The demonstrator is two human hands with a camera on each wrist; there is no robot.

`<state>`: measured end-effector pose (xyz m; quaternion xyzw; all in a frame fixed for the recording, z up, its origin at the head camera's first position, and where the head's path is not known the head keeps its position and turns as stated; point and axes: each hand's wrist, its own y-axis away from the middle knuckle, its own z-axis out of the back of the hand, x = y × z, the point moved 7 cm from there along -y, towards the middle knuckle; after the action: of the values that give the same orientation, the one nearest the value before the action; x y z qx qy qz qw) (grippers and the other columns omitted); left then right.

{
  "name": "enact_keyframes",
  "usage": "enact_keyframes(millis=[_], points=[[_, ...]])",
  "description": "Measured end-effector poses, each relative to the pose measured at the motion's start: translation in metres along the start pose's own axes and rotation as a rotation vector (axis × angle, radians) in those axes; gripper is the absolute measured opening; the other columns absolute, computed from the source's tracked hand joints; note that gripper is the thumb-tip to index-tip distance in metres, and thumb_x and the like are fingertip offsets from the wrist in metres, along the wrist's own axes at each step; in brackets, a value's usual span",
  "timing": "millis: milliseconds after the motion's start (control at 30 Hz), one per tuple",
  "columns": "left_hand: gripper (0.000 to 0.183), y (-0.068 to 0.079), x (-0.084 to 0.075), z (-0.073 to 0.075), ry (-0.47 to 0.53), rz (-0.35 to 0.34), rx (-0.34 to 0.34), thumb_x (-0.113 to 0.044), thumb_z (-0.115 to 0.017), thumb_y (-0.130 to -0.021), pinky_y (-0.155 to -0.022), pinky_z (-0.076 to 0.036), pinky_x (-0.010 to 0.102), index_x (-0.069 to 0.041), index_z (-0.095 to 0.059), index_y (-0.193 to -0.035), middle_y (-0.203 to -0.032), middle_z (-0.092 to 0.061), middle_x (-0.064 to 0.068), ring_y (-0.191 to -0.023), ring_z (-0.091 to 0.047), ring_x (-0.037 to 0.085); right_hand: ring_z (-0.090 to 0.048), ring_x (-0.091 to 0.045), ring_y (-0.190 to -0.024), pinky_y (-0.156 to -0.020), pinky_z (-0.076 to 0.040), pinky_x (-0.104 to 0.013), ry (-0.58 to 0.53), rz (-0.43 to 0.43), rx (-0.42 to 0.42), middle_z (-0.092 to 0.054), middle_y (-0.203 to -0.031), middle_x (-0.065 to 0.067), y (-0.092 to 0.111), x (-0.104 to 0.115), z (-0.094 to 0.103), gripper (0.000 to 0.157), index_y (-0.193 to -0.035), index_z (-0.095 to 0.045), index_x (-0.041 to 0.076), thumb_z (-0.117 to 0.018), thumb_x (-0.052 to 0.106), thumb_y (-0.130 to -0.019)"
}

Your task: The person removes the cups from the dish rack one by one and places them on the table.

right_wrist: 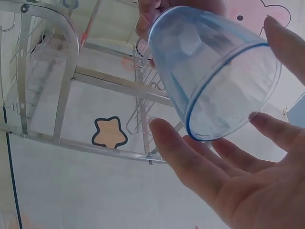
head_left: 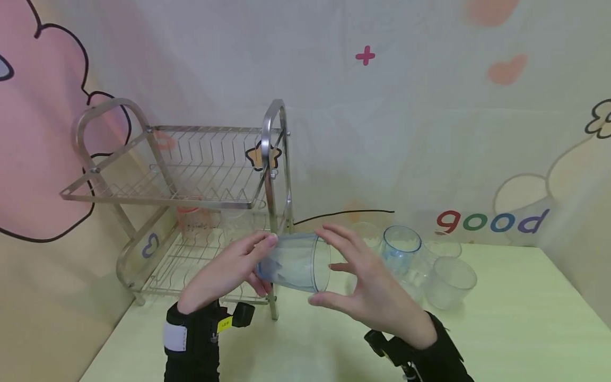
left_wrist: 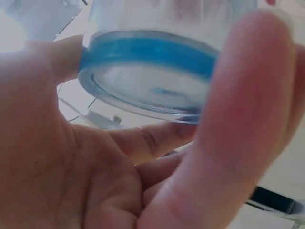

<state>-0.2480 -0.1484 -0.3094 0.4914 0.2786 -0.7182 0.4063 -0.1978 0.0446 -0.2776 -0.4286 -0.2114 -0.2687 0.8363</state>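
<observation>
A clear blue-tinted glass (head_left: pixel 291 262) is held on its side above the table, its mouth toward the right. My left hand (head_left: pixel 234 268) grips it around the base, and the blue band near the bottom (left_wrist: pixel 147 52) shows between thumb and fingers in the left wrist view. Around the mouth, my right hand (head_left: pixel 365 276) spreads its fingers and thumb wide. In the right wrist view the fingertips (right_wrist: pixel 164 131) are close to the rim of the glass (right_wrist: pixel 233 90); whether they all touch it, I cannot tell.
A two-tier metal dish rack (head_left: pixel 210 201) stands at the left, its lower tier holding an orange-tinted glass (head_left: pixel 193 217) and a clear glass (head_left: pixel 236 220). Several glasses stand on the table at the right, among them a blue-rimmed glass (head_left: pixel 401 249) and a frosted-looking glass (head_left: pixel 451 284).
</observation>
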Motion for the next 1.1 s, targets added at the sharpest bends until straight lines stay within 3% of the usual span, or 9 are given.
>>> enact_keyframes(millis=[267, 567, 667, 833, 967, 1100], points=[[0.051, -0.007, -0.003, -0.007, 0.016, -0.018, 0.017, -0.049, -0.038, -0.104, -0.064, -0.058, 0.044, -0.006, -0.051, -0.130, -0.095, -0.064, 0.018, -0.071, -0.068, 0.040, -0.046, -0.027, -0.123, -0.082, -0.056, -0.036, 0.030, 0.042, -0.054, -0.040, -0.140, -0.006, 0.000, 0.002, 0.006, 0.086, -0.143, -0.045, 0.010, -0.089, 0.008, -0.070], [0.059, -0.011, 0.002, -0.009, -0.062, 0.016, 0.010, -0.052, -0.044, -0.101, -0.062, -0.059, 0.041, -0.008, -0.048, -0.140, -0.085, -0.068, 0.015, -0.067, -0.069, 0.032, -0.050, -0.026, -0.114, -0.078, -0.057, -0.032, 0.098, 0.020, -0.003, -0.044, -0.131, -0.004, 0.003, -0.002, 0.013, 0.080, -0.139, -0.050, 0.012, -0.089, 0.014, -0.069], [0.059, -0.011, 0.005, 0.000, -0.132, 0.033, -0.025, -0.053, -0.045, -0.100, -0.063, -0.058, 0.037, -0.009, -0.048, -0.139, -0.089, -0.067, 0.013, -0.068, -0.069, 0.029, -0.051, -0.023, -0.111, -0.078, -0.057, -0.030, 0.158, -0.023, 0.030, -0.044, -0.127, -0.003, 0.006, -0.007, 0.014, 0.078, -0.137, -0.053, 0.014, -0.090, 0.020, -0.069], [0.053, -0.004, 0.010, 0.028, -0.229, 0.047, -0.116, -0.049, -0.047, -0.101, -0.065, -0.058, 0.037, -0.009, -0.049, -0.137, -0.092, -0.066, 0.013, -0.071, -0.068, 0.024, -0.054, -0.017, -0.104, -0.079, -0.054, -0.029, 0.285, -0.107, 0.093, -0.044, -0.122, -0.001, 0.013, -0.017, 0.015, 0.075, -0.134, -0.055, 0.015, -0.089, 0.029, -0.068], [0.049, 0.001, 0.014, 0.045, -0.275, 0.024, -0.173, -0.041, -0.046, -0.104, -0.068, -0.058, 0.036, -0.007, -0.046, -0.140, -0.096, -0.064, 0.013, -0.077, -0.067, 0.022, -0.053, -0.018, -0.098, -0.076, -0.052, -0.031, 0.435, -0.136, 0.128, -0.047, -0.117, -0.003, 0.022, -0.028, 0.016, 0.075, -0.131, -0.057, 0.014, -0.089, 0.034, -0.067], [0.046, 0.004, 0.016, 0.060, -0.332, 0.002, -0.281, -0.035, -0.046, -0.105, -0.069, -0.056, 0.035, -0.006, -0.047, -0.140, -0.102, -0.064, 0.014, -0.087, -0.064, 0.023, -0.052, -0.019, -0.093, -0.075, -0.050, -0.032, 0.548, -0.149, 0.168, -0.050, -0.113, -0.008, 0.033, -0.041, 0.016, 0.074, -0.130, -0.058, 0.010, -0.088, 0.035, -0.067]])
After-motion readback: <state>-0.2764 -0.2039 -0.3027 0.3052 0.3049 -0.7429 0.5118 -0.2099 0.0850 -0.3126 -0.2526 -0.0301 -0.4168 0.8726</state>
